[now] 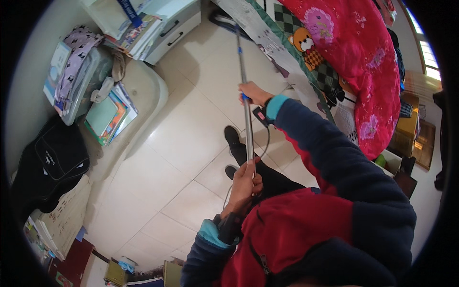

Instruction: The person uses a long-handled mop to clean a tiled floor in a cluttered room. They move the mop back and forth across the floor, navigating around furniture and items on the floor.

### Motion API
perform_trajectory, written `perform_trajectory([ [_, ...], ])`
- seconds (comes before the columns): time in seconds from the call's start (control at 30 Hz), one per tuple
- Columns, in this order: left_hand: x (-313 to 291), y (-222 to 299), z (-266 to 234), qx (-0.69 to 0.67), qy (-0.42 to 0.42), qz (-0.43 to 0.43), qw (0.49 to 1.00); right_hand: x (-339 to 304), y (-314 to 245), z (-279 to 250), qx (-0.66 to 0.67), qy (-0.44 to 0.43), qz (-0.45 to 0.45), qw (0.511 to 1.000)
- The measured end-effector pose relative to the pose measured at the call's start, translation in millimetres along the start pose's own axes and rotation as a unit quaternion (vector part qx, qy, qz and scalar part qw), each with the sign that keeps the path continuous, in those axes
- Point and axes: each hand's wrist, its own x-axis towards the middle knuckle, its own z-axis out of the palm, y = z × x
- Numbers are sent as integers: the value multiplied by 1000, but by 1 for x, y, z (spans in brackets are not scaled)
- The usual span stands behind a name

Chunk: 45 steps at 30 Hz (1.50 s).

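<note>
The long, thin silver metal pole (246, 110) runs between both hands above the pale tiled floor (191, 124). The right hand (253, 93) is wrapped around it farther up. The left hand (245, 184) is closed around its near end.

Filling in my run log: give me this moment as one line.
left hand: grips mop pole low | right hand: grips it higher | pole: head out by bed | floor: tiled

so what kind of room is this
Most likely a bedroom at home: a bed with a pink flowered quilt, a desk stacked with books, and a tiled floor.
</note>
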Motion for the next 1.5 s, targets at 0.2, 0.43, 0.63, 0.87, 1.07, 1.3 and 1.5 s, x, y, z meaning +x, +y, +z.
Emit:
perform_trajectory([
  [0.2, -14, 32, -57, 10, 10, 66, 998, 16, -9, 51, 39, 39, 9, 998],
  [0.43, -53, -14, -77, -54, 8, 30, 998, -1, 47, 86, -21, 45, 22, 999],
  [0.63, -110, -56, -106, -93, 11, 52, 994, 43, 157, 121, -379, -78, -334, 859],
  [0.87, -161, -109, -170, -123, 38, 78, 989, 63, 249, 208, -448, -129, -487, 738],
  [1.07, -200, -171, -221, -151, 35, 65, 986, -18, 287, 256, -267, -242, -302, 882],
  [1.3, -244, -246, -277, -156, 34, 58, 985, -111, 314, 281, -569, -246, -410, 669],
  [1.5, -304, -282, -341, -54, 69, 57, 995, -141, 392, 327, -293, -158, -21, 943],
])
